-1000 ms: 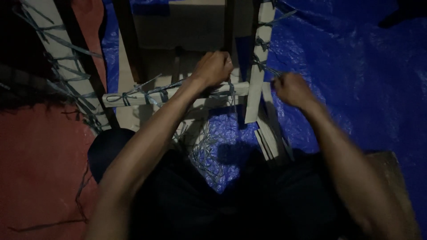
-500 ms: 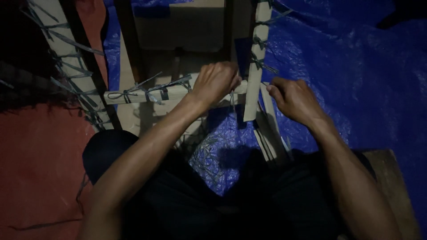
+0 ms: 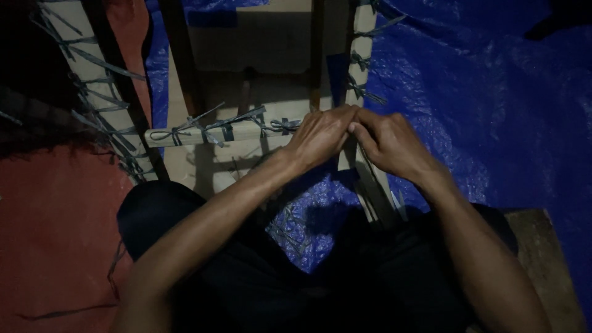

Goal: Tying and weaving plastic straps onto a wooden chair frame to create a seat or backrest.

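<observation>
A pale wooden frame lies on the floor before me, with a horizontal slat point(image 3: 203, 132) and an upright slat point(image 3: 364, 55) bound by several grey ties point(image 3: 271, 125). My left hand point(image 3: 320, 137) and my right hand point(image 3: 391, 145) meet fingertip to fingertip at the corner where the two slats cross. Both hands have fingers pinched together there, seemingly on a tie, but the fingers hide it. My dark-clothed legs fill the bottom of the view.
A blue tarpaulin point(image 3: 493, 105) covers the floor to the right and under the frame. A reddish mat point(image 3: 55, 234) lies at the left. Another tied slat point(image 3: 80, 68) slants at the upper left. A brown board point(image 3: 549, 265) sits at the lower right.
Both hands have come together at the corner joint; a second ago they were apart, the right one out on the upright slat's right side.
</observation>
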